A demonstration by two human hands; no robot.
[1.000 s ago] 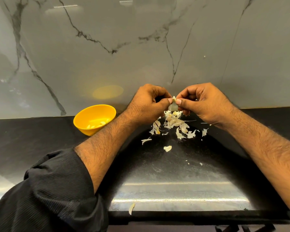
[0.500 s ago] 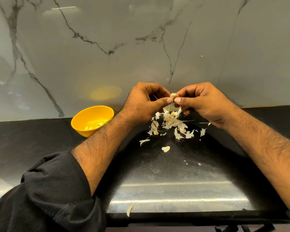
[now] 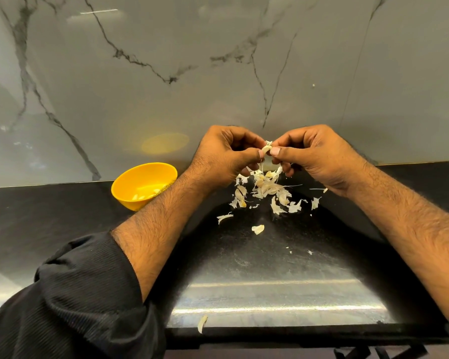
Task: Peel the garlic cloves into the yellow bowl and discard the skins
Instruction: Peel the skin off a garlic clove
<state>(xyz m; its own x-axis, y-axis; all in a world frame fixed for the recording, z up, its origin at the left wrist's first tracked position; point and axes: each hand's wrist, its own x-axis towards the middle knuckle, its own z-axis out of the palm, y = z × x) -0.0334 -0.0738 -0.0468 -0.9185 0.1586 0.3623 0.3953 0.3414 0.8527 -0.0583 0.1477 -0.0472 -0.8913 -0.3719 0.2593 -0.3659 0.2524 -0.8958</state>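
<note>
Both hands meet above the black counter near the wall. My left hand [image 3: 228, 154] and my right hand [image 3: 311, 154] pinch one small garlic clove [image 3: 267, 149] between thumbs and fingertips; a thin strand of skin hangs down from it. Under the hands lies a heap of pale garlic skins [image 3: 267, 189], with loose flakes scattered toward me. The yellow bowl [image 3: 130, 187] stands to the left by the wall, behind my left forearm, and holds a few peeled cloves [image 3: 145, 195].
The black counter [image 3: 49, 218] runs to a grey marble wall [image 3: 166, 73] right behind the hands. One skin flake [image 3: 202, 323] lies at the counter's front edge. My dark sleeve [image 3: 75, 301] covers the lower left.
The hands stay together on the clove, working at its skin. The view has shifted slightly; the bowl and the skin heap have not moved.
</note>
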